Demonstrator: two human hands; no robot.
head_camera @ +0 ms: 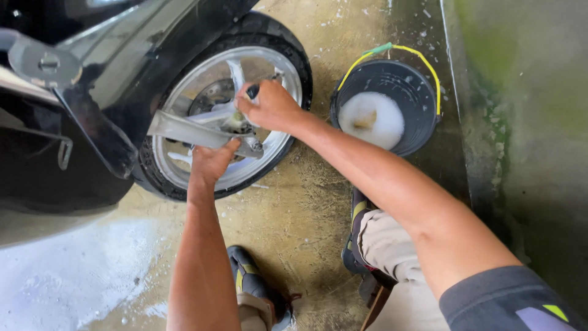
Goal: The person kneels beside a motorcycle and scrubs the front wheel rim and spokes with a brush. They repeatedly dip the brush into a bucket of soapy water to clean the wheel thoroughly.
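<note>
A motorcycle's front wheel with a silver alloy rim stands on wet concrete under a black fender. My right hand is closed around a dark-handled brush pressed at the hub and spokes. My left hand rests flat against the silver fork leg just below the hub, fingers apart. Soap foam sits on the rim near both hands.
A black bucket with a yellow and green handle holds foamy water, right of the wheel. A mossy wall runs along the right. My dark shoes and the black motorcycle body bound the wet floor.
</note>
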